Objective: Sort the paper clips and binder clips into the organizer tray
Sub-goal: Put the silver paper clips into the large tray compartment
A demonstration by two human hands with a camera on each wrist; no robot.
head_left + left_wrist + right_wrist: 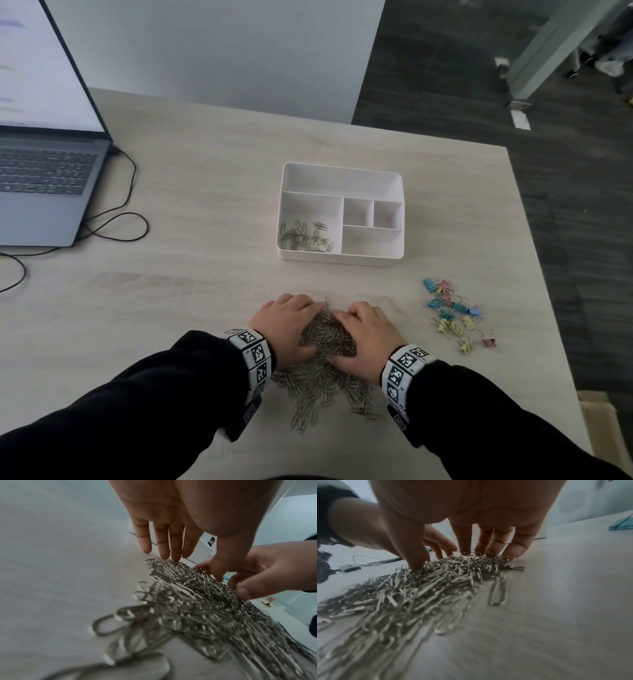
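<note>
A big heap of silver paper clips (325,387) (197,608) (419,595) lies on the table near me. My left hand (310,325) (190,566) and right hand (342,337) (453,561) cup the heap's far part from either side. Their fingertips touch down at its far edge and both thumbs press into the clips. The left fingers are nearly straight and the right ones are slightly bent. The white organizer tray (342,258) stands beyond, with several paper clips (305,236) in its front left compartment. Coloured binder clips (452,315) lie scattered to the right.
An open laptop (41,171) sits at the far left, and its black cable (116,222) loops across the table. The table's right edge runs just past the binder clips. A teal binder clip (621,526) shows at the right of the right wrist view.
</note>
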